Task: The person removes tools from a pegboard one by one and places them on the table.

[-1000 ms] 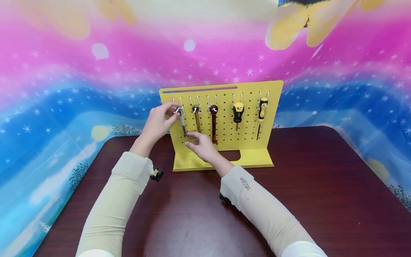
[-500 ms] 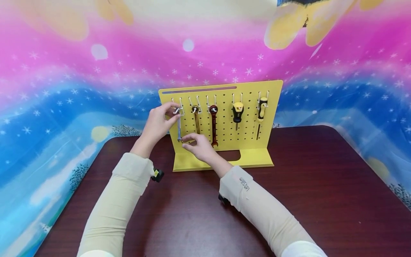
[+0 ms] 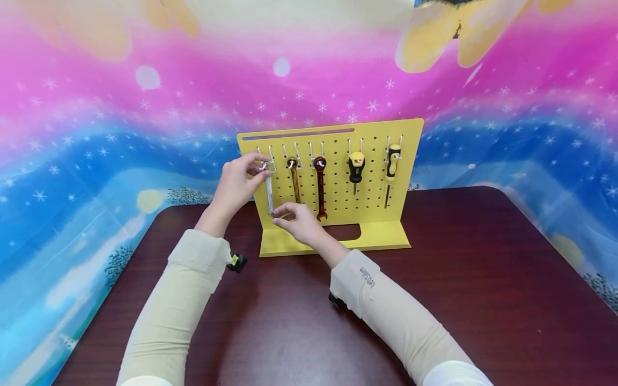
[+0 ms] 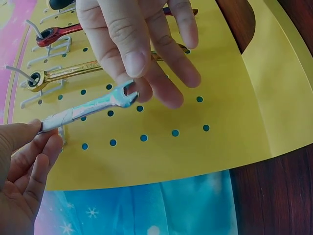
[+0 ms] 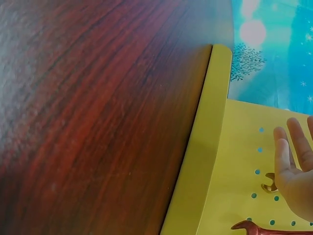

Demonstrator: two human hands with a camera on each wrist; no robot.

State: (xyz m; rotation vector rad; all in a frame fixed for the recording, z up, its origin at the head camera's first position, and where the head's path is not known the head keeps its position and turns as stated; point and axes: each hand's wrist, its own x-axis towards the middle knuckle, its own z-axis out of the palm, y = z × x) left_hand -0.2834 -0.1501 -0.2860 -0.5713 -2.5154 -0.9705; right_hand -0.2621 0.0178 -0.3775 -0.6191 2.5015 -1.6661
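My left hand (image 3: 235, 181) pinches the upper end of a silver combination wrench (image 3: 269, 192) in front of the leftmost white hook of a yellow pegboard (image 3: 338, 210). In the left wrist view the thumb and fingers of that hand grip the end of the wrench's shaft, hiding its ring head. The wrench's open-ended head (image 4: 125, 94) points away from them. My right hand (image 3: 303, 223) is at this lower head, thumb and index finger apart, with the index fingertip right beside it. Beside the silver wrench hang a gold wrench (image 3: 296, 182) and a dark red wrench (image 3: 321, 187).
Farther right on the pegboard hang a stubby yellow-and-black screwdriver (image 3: 356, 167) and a longer screwdriver (image 3: 393, 163). The board stands on its flat yellow foot on a dark wood table (image 3: 458, 279). A patterned cloth (image 3: 145, 134) surrounds the table's back and sides.
The silver wrench's lower end has swung left and down, so it hangs more upright. My right hand has shifted slightly left and down with it; my left hand stays at the hook.
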